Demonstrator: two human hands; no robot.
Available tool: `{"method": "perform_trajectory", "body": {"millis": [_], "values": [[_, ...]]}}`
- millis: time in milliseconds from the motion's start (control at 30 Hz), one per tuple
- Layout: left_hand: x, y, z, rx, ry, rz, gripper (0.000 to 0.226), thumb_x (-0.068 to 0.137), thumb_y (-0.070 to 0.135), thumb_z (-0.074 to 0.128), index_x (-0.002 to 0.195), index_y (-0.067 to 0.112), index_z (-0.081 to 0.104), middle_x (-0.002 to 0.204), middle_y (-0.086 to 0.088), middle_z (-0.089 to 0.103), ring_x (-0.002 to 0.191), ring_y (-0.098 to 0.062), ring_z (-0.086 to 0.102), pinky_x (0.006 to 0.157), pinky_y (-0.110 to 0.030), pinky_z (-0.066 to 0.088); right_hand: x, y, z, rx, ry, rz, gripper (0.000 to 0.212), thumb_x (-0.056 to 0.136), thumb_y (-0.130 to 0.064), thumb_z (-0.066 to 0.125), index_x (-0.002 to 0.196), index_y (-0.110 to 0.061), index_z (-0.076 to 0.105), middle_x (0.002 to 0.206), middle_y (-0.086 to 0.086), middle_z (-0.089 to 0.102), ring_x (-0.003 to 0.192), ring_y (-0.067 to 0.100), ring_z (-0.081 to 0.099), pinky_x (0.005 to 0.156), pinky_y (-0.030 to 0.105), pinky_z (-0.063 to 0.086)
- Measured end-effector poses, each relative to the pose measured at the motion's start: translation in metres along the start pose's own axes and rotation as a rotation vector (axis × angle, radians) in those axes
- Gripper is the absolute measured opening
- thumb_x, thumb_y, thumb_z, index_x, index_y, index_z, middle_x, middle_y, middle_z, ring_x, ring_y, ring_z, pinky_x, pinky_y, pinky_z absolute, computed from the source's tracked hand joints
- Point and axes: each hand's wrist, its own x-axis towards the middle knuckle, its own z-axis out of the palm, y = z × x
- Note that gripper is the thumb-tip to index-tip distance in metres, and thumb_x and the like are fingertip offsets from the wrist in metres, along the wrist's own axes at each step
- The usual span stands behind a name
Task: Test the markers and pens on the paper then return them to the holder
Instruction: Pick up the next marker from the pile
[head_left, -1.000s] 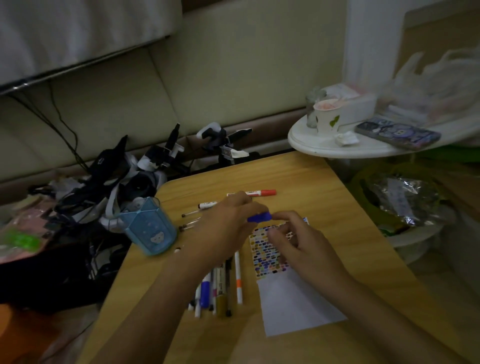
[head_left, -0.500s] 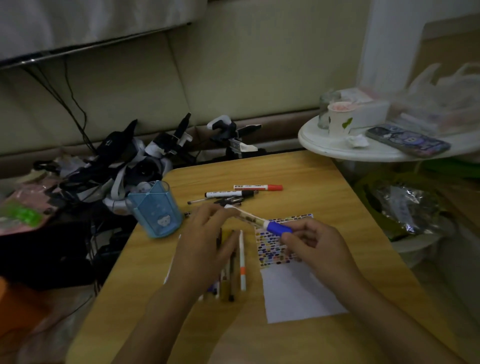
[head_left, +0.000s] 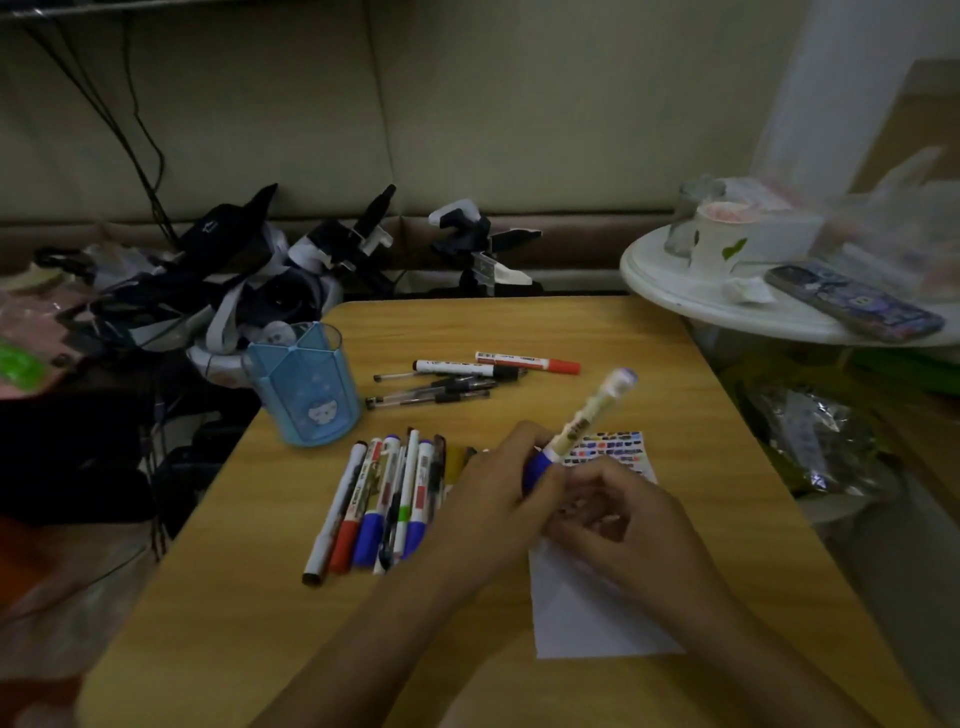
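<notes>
1. Nearest, the paper (head_left: 587, 608) lies on the worktop (head_left: 597, 332), its far end covered with coloured test marks and its near part blank.
2. Over the paper, the left hand (head_left: 493, 499) has its fingers curled round the blue end of a pen (head_left: 582, 421). The pen tilts up and away to the right, its pale barrel free in the air.
3. The right hand (head_left: 623, 514) is curled just beside it, fingertips at the blue end. Whether it pinches a cap or the pen itself I cannot tell.
4. The step looks like uncapping, or recapping, this pen. To do it well, hold the barrel firm with one hand and pull or push straight along its axis with the other. Keep the tip off the skin.
5. If a mark is due, it should go on blank paper beside the existing marks.
6. Left of the hands, a row of markers (head_left: 384, 499) lies side by side.
7. Farther off is a second group of pens (head_left: 457, 382). The blue holder (head_left: 304, 384) stands upright near the left edge, with no pens showing above its rim.
</notes>
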Motion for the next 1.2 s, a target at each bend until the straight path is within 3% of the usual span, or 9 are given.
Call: {"method": "perform_trajectory", "body": {"millis": [133,267,367,433,600,700,800,967,1200], "values": [[0.002,-0.003,-0.005,-0.019,-0.068,-0.011,0.011,0.102,0.026,0.047,0.110,0.033,0.051,0.091,0.002,0.065,0.081,-0.016,0.063,0.068,-0.049,0.054,0.009,-0.001,-0.015,0.084,0.094,0.062,0.013,0.089,-0.026,0.071,0.100,-0.031,0.068,0.095,-0.011,0.074,0.084,0.009,0.071,0.065,0.027,0.058],[-0.003,0.001,-0.003,0.120,-0.141,0.099,0.007,0.102,0.031,0.045,0.107,0.029,0.049,0.091,0.007,0.060,0.081,-0.008,0.057,0.067,-0.041,0.051,0.011,-0.007,-0.022,0.279,0.126,0.169,0.028,0.083,-0.053,0.070,0.089,-0.026,0.071,0.084,-0.004,0.075,0.076,0.009,0.071,0.058,0.020,0.053],[-0.008,0.006,0.002,0.230,-0.173,0.155,0.021,0.101,0.047,0.045,0.110,0.029,0.051,0.088,0.009,0.057,0.079,-0.007,0.051,0.068,-0.034,0.047,0.008,-0.011,-0.019,0.309,0.062,0.135,0.021,0.083,-0.045,0.063,0.074,-0.027,0.069,0.070,0.000,0.069,0.066,0.011,0.067,0.056,0.022,0.051],[-0.008,0.005,0.001,0.288,-0.175,0.158,0.027,0.101,0.047,0.043,0.114,0.026,0.052,0.092,0.008,0.060,0.081,-0.007,0.052,0.071,-0.035,0.046,0.007,-0.011,-0.017,0.313,0.038,0.126,0.021,0.086,-0.042,0.070,0.071,-0.028,0.067,0.067,0.003,0.068,0.064,0.013,0.066,0.055,0.023,0.050],[-0.009,0.002,0.001,0.382,-0.158,0.208,0.007,0.103,0.028,0.046,0.107,0.021,0.047,0.100,0.003,0.051,0.088,-0.013,0.045,0.071,-0.034,0.039,0.006,-0.011,-0.013,0.326,0.029,0.118,0.014,0.095,-0.016,0.061,0.084,-0.007,0.064,0.070,0.009,0.071,0.063,0.018,0.069,0.057,0.024,0.053],[-0.013,0.005,0.005,0.303,-0.183,0.185,0.004,0.105,0.032,0.042,0.103,0.031,0.038,0.088,0.016,0.043,0.079,-0.003,0.041,0.064,-0.023,0.032,0.007,-0.010,-0.014,0.359,0.033,0.146,0.015,0.096,-0.015,0.062,0.082,-0.011,0.064,0.068,0.011,0.070,0.062,0.021,0.067,0.058,0.028,0.054],[-0.012,0.005,0.005,0.245,-0.213,0.184,0.003,0.104,0.037,0.042,0.101,0.036,0.041,0.077,0.023,0.045,0.073,0.008,0.046,0.056,-0.013,0.029,0.008,-0.010,-0.017,0.384,0.021,0.163,0.022,0.096,-0.017,0.063,0.074,-0.018,0.064,0.065,0.015,0.067,0.060,0.024,0.065,0.060,0.034,0.053],[-0.008,0.000,0.001,0.205,-0.236,0.201,0.018,0.103,0.043,0.044,0.105,0.028,0.054,0.073,0.013,0.053,0.067,-0.003,0.051,0.053,-0.023,0.037,0.007,-0.012,-0.019,0.397,-0.018,0.128,0.019,0.086,-0.029,0.061,0.071,-0.016,0.059,0.068,0.023,0.067,0.061,0.028,0.065,0.061,0.035,0.054],[-0.008,-0.002,-0.002,0.191,-0.241,0.191,0.029,0.101,0.049,0.042,0.113,0.029,0.059,0.084,0.008,0.061,0.072,-0.007,0.055,0.061,-0.029,0.046,0.004,-0.013,-0.022,0.408,-0.058,0.103,0.019,0.085,-0.026,0.060,0.073,-0.012,0.057,0.073,0.027,0.067,0.064,0.031,0.065,0.063,0.037,0.056]]}}
